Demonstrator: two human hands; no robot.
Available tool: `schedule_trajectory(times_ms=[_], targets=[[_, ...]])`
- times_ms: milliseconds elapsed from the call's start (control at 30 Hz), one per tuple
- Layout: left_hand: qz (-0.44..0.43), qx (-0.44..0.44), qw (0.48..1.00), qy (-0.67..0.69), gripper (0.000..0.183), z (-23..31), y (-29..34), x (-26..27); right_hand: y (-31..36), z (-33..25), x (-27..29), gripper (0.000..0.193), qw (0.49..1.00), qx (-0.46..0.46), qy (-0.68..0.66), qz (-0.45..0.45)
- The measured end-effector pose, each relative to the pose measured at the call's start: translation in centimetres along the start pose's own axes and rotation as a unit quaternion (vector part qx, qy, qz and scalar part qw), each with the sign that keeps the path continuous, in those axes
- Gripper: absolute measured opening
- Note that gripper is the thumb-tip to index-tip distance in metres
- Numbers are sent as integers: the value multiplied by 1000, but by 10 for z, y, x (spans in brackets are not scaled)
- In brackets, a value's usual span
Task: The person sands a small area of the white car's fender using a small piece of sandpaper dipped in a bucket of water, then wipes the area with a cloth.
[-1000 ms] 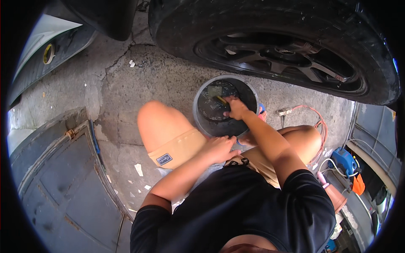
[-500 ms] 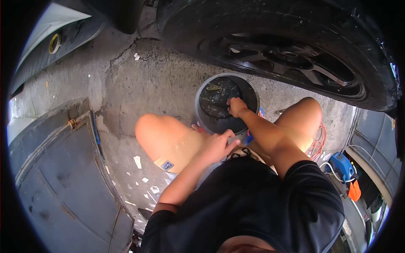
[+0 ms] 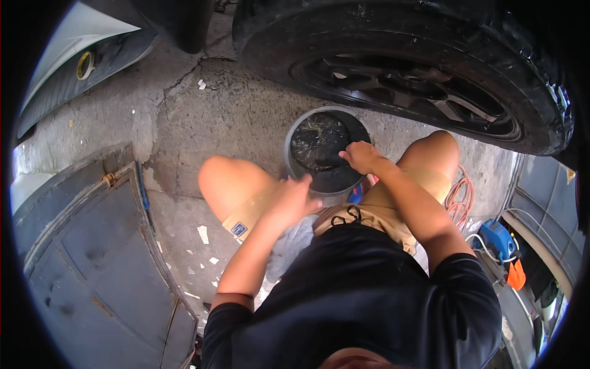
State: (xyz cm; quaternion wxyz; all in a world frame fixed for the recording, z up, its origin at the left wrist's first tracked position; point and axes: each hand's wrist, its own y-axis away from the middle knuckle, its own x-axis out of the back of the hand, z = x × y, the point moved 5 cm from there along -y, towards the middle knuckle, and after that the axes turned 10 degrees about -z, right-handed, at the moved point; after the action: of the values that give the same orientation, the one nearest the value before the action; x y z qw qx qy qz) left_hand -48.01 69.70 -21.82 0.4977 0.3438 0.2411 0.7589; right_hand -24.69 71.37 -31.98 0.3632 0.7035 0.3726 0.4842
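Note:
Between my knees a round grey bucket (image 3: 288, 157) stands on the concrete, with dark, speckled water (image 3: 314, 140) inside it. Over the bucket's right side is my right hand (image 3: 362, 157), fingers curled closed; whatever they hold is hidden. My left hand (image 3: 291, 202) hovers by the near left rim, a little blurred, with thumb and fingers apart and nothing seen between them. A grey cloth (image 3: 287, 245) lies at my lap under the left forearm. Something blue (image 3: 355, 195) shows partly behind the bucket's near right edge.
A large black tire with a dark spoked wheel (image 3: 393, 92) looms just beyond the bucket. At left stands a grey metal panel (image 3: 101, 264). White scraps (image 3: 203, 234) litter the floor. On the right are a coiled reddish hose (image 3: 460, 198) and a blue machine (image 3: 496, 238).
My right hand has shifted from over the middle of the water toward the bucket's right side. The left hand has moved left, off the near rim, and the grey cloth shows more.

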Motion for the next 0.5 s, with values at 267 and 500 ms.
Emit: schedule_trajectory(times_ms=[267,500], targets=[[77,-30,995,-46,32,-2,-60,-36,43,-13,8,41,983,149,-95,-47],[54,71,994,-64,31,-22,-78,-45,-88,8,-25,27,971,185,-25,149]])
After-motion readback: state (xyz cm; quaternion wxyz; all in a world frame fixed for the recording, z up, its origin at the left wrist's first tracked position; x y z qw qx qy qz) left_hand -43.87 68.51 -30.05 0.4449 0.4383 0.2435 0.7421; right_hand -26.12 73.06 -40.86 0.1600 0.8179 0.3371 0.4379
